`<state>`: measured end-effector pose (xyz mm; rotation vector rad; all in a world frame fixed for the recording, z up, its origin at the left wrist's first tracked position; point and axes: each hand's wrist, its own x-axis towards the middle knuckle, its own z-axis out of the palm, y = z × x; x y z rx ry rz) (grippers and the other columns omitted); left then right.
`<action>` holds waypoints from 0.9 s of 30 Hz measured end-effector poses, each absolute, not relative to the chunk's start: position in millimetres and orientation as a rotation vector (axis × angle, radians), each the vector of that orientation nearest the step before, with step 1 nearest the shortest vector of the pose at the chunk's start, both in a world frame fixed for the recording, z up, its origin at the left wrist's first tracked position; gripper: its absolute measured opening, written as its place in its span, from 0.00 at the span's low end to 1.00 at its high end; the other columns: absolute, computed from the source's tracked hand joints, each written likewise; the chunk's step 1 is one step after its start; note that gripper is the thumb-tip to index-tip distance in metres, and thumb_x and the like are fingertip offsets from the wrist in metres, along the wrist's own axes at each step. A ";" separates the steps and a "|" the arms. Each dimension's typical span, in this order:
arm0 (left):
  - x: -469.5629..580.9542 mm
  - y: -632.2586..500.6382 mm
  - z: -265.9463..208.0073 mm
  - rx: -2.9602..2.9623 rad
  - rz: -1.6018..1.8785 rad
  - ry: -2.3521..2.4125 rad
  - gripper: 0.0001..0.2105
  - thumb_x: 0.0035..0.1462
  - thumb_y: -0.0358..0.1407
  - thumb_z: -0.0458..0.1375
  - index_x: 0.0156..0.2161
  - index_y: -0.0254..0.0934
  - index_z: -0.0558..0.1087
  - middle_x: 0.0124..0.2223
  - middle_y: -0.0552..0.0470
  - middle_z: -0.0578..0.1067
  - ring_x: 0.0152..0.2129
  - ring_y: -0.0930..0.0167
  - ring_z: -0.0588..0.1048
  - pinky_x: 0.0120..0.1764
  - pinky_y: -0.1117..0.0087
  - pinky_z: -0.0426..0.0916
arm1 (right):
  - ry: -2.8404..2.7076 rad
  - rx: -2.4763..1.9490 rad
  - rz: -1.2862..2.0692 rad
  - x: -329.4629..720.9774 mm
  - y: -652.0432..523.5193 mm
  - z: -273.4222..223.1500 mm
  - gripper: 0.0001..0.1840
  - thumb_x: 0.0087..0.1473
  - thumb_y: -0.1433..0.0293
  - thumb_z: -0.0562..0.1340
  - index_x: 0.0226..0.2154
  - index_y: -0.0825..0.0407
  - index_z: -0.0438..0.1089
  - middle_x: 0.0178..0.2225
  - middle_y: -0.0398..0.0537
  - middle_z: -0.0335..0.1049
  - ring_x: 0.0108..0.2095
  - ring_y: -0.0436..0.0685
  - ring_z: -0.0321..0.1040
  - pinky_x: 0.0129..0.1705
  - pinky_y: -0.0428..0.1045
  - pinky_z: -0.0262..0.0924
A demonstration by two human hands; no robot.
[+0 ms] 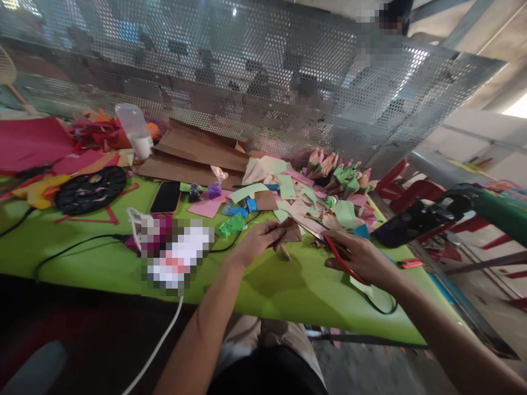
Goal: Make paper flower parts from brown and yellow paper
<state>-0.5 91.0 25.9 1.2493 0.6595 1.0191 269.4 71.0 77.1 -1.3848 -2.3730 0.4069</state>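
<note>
Well, my left grip (261,238) is pinched on a folded brown paper (291,230) above the green worktop (284,296); my right grip (360,257) is closed round red-handled scissors (340,257), blades near the brown paper's right side, whether touching I cannot tell. Just left of the brown paper lies a crumpled green packet (231,225); well to its right, a dark bottle (415,222) hides its contents. Beyond and left is a purple packet (214,190), filling unclear. Loose scraps (287,187) spread beyond the brown paper, with paper flowers (325,166) bunched behind, rightward. Far left and beyond, a translucent container (130,122) shows white low down, contents or base I cannot tell.
</note>
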 end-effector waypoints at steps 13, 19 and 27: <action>0.0 95.1 16.0 1.307 1.016 0.672 0.22 0.56 0.55 0.63 0.30 0.36 0.70 0.25 0.56 0.68 0.22 0.75 0.64 0.27 0.71 0.55 | -2.383 -1.382 0.365 270.6 68.5 75.6 0.26 0.51 0.55 0.68 0.50 0.49 0.75 0.42 0.52 0.80 0.34 0.60 0.75 0.38 0.50 0.69; 0.3 96.2 13.0 1.314 0.997 0.662 0.21 0.55 0.55 0.63 0.30 0.36 0.71 0.24 0.56 0.68 0.21 0.75 0.65 0.28 0.70 0.57 | -2.377 -1.392 0.467 269.9 69.7 75.0 0.22 0.53 0.53 0.67 0.45 0.49 0.77 0.35 0.48 0.79 0.31 0.57 0.72 0.33 0.47 0.67; 0.0 95.9 10.2 1.318 0.978 0.634 0.20 0.57 0.53 0.62 0.30 0.36 0.71 0.25 0.56 0.69 0.23 0.74 0.66 0.30 0.69 0.58 | -2.344 -1.387 0.510 273.9 70.8 68.8 0.25 0.53 0.51 0.67 0.46 0.50 0.77 0.36 0.48 0.79 0.33 0.58 0.72 0.35 0.48 0.67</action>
